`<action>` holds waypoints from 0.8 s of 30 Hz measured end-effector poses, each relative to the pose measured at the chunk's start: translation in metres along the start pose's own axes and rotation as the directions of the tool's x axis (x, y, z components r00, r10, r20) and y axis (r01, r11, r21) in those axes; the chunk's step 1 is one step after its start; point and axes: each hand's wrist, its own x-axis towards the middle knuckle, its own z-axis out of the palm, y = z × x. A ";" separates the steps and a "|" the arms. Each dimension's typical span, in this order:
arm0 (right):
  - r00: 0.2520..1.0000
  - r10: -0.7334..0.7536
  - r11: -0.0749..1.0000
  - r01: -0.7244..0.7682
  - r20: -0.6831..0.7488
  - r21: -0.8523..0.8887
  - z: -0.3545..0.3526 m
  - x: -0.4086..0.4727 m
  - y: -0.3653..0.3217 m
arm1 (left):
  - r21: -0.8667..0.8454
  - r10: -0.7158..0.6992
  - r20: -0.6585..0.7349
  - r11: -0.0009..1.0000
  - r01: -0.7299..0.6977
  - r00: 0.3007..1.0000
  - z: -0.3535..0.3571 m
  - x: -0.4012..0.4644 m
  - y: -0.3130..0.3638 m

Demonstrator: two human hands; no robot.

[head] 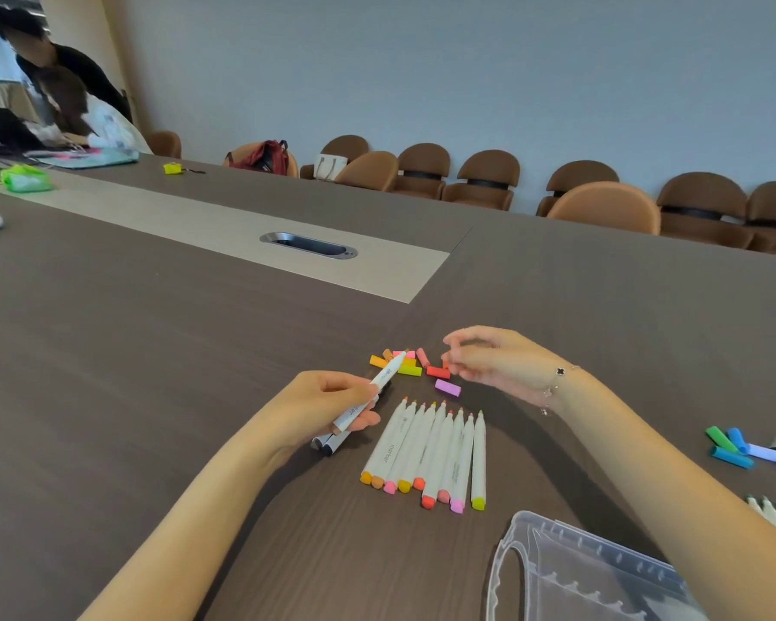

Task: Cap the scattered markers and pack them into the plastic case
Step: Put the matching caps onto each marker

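Head view: I see the dark table (162,351) has much free surface on the left and far side. The clear plastic case (570,571) lies at the near edge, right of centre. Blue and green caps (735,448) lie far right, w/ warm-colour caps (415,365) just beyond the hands. A row of uncapped markers (431,445) points its tips away, long axis near-to-far. Left hand (323,405) grips one marker (368,392), tip up-right. Right hand (489,358) hovers over the caps, fingers curled; if it pinches sth, I cannot tell.
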 end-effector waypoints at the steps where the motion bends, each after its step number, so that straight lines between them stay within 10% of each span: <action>1: 1.000 0.002 0.994 -0.003 0.011 0.107 0.000 -0.001 0.000 | -0.014 -0.004 0.005 1.000 0.004 1.000 0.000 0.000 0.000; 6: 0.999 0.037 0.936 -0.030 -0.012 0.351 0.009 -0.001 -0.003 | 0.019 0.001 0.045 1.000 -0.002 0.999 0.002 -0.004 0.002; 24: 0.999 -0.052 0.995 0.053 -0.010 0.088 0.027 0.005 -0.003 | 0.064 -0.003 0.031 0.998 0.001 1.000 0.001 -0.006 0.003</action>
